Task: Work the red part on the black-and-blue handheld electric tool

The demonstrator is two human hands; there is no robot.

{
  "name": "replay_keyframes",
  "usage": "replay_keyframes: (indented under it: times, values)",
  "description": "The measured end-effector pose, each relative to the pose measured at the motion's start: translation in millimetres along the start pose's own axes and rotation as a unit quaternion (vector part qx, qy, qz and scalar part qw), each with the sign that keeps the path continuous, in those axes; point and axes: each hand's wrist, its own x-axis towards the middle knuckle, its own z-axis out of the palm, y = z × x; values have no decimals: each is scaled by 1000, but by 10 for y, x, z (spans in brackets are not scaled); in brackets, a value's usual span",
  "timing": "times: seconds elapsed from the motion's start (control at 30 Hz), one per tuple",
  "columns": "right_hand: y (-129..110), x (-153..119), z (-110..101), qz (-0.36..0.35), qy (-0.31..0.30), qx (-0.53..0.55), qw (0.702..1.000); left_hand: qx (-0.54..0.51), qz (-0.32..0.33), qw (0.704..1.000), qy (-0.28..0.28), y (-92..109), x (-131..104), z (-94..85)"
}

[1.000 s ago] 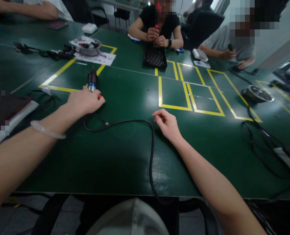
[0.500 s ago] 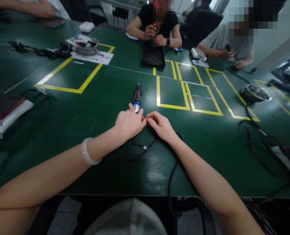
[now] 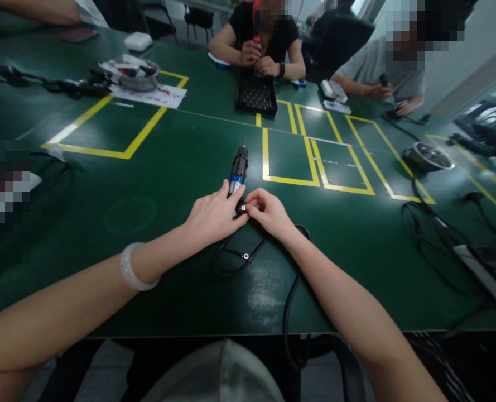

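Note:
A black electric screwdriver (image 3: 240,164) with a blue ring and a silver collar lies on the green table, its thin bit pointing away from me. My left hand (image 3: 210,215) is closed over its rear body. Close beside it, my right hand (image 3: 268,211) pinches at the dark rear end, where a small white-and-red patch shows. Whether a separate small part sits between the right fingertips is hidden. A black cord (image 3: 287,312) loops on the table below the hands and hangs over the near edge. A small round metal ring (image 3: 246,256) sits on the loop.
Yellow tape rectangles (image 3: 292,181) mark the table. Across from me, a person works over a black tray (image 3: 256,106); another sits at the right. A metal bowl (image 3: 136,81) stands on paper at the left. Cables and a white power strip (image 3: 480,273) lie at the right.
The screwdriver has turned slightly, its bit now leaning more to the right. The orange spot between my hands has gone from sight, and a white-and-red patch shows there. The whole view has shifted a little.

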Motion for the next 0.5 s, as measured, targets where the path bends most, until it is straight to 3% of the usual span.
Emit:
replay_keyframes:
  times: [0.3, 0.5]
  values:
    - [19, 23, -78, -1, 1, 66, 998, -84, 74, 993, -21, -260, 24, 115]
    - [0, 7, -95, 9, 0, 85, 996, -151, 155, 972, -92, -567, 88, 60]
